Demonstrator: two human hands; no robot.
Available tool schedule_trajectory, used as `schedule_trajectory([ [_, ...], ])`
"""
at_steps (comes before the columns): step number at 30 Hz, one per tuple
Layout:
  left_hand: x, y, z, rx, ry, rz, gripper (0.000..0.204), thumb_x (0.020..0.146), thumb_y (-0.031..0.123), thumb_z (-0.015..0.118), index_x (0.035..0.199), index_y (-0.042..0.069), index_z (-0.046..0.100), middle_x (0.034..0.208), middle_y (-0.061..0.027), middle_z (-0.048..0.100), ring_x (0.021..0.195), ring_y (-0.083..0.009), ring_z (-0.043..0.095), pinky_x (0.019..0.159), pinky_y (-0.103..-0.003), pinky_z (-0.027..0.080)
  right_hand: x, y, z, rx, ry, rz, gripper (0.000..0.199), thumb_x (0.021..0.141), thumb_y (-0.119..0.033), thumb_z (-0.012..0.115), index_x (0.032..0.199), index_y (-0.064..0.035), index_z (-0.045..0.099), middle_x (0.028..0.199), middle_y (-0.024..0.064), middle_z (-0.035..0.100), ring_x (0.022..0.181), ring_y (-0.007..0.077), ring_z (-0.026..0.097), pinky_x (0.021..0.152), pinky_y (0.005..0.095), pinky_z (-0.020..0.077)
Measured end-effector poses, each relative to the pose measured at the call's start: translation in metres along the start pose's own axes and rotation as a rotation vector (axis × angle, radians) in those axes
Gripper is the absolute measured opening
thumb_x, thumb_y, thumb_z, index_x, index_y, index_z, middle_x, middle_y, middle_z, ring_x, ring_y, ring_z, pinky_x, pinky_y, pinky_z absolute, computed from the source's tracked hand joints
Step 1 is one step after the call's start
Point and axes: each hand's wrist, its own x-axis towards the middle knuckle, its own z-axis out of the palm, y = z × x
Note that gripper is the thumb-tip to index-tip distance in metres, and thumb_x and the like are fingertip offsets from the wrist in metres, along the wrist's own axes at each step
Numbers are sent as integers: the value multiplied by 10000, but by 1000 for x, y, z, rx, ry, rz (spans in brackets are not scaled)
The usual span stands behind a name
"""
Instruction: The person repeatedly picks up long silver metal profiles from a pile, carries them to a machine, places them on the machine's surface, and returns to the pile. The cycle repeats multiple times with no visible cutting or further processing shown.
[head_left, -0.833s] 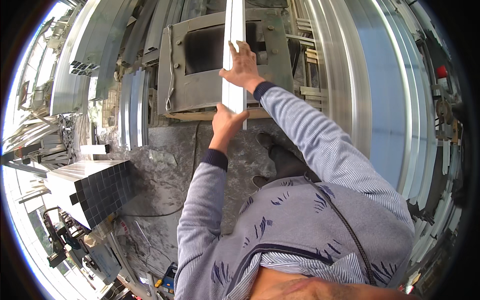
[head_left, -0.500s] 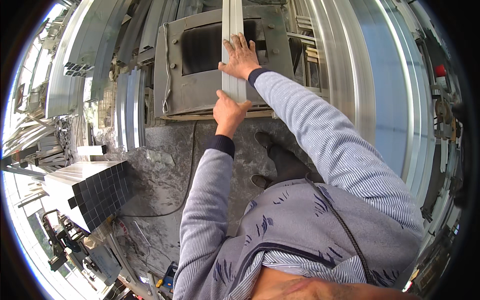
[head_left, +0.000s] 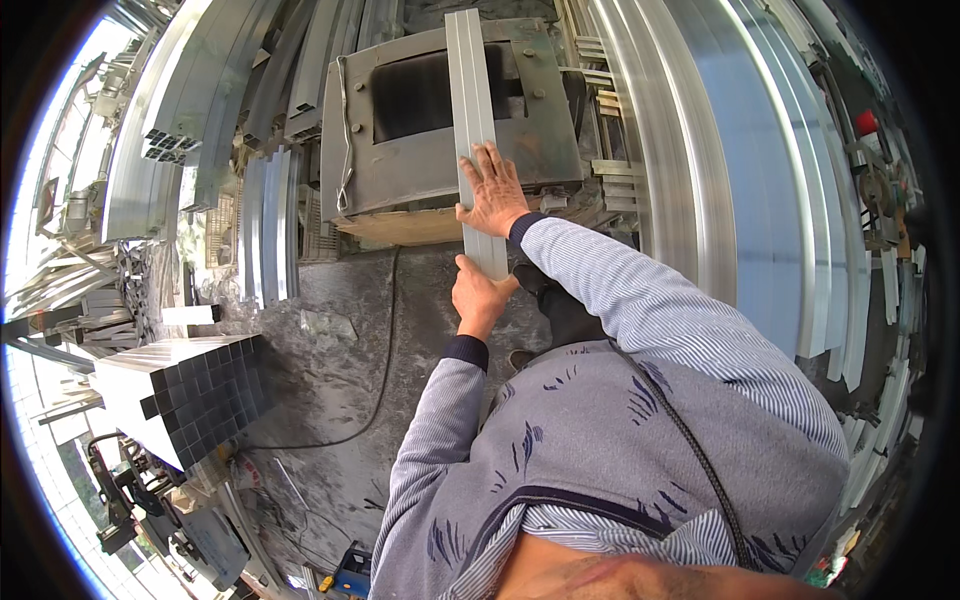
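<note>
Item: one light metal profile (head_left: 472,100), long and straight, with grooves along its upper face. It lies lengthwise ahead of the person, far end above the far side of a grey metal cabinet (head_left: 420,165), near end projecting past the cabinet's front edge toward the body. Whether it touches the cabinet below cannot be told from this angle.

Left hand (head_left: 482,300): clamped on the near end of the profile, index finger along the left edge, thumb across to the right; the end seems the natural place from which to govern a long piece.

Right hand (head_left: 493,195): palm down on the upper face, a little farther along, fingers extended and slightly apart, thumb toward the left edge; no curl around the piece shows (the underside is hidden). The flat contact probably serves to steady the length, while the gap between the hands likely checks any swing.

Surroundings: a dark opening (head_left: 412,95) in the cabinet top, crossed by the profile. To the right, long silver profiles (head_left: 650,150) and a blue-faced length (head_left: 770,200), laid side by side, presumably so that each stays straight and within reach. To the left, a block of square tubes (head_left: 205,400), ends squared up, probably for tidy stacking. On the floor, a black cable (head_left: 388,350), curving away from the cabinet, and a blue case (head_left: 350,575) near the lower edge
</note>
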Motion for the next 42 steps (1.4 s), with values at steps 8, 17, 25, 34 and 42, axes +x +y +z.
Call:
schedule_trajectory([
  [8,-63,-45,15,23,-23,-8,835,735,372,966,1254,-41,460,1136,-310,767,1079,-496,780,948,-546,635,-73,-29,13,61,14,-1,956,937,-548,699,1715,-89,387,1805,200,198,1705,403,89,1341,566,239],
  [17,-105,-92,26,45,5,32,858,725,371,975,1264,-43,451,1143,-330,756,1075,-510,773,935,-552,638,-125,-56,25,107,28,-14,974,928,-555,720,1714,-87,387,1808,208,188,1708,416,81,1337,567,254],
  [25,-144,-137,19,61,35,12,855,717,366,970,1268,-43,462,1163,-337,745,1056,-515,770,923,-558,640,-163,-88,47,167,-7,-75,1045,934,-621,702,1746,-78,330,1823,223,135,1710,432,43,1314,602,257],
  [34,-181,-176,-1,113,24,-29,847,718,357,960,1271,-56,469,1159,-333,749,1061,-506,772,925,-553,640,-193,-111,22,190,-266,-137,1101,835,-515,812,1732,-82,343,1806,235,145,1690,454,80,1240,677,304],
  [42,-212,-200,-28,167,-1,-72,779,691,319,946,1214,-23,481,1119,-310,752,1062,-523,751,931,-566,620,-169,-93,15,101,-337,-382,845,847,-107,764,1643,-116,480,1660,137,421,1578,355,343,1169,689,365],
])
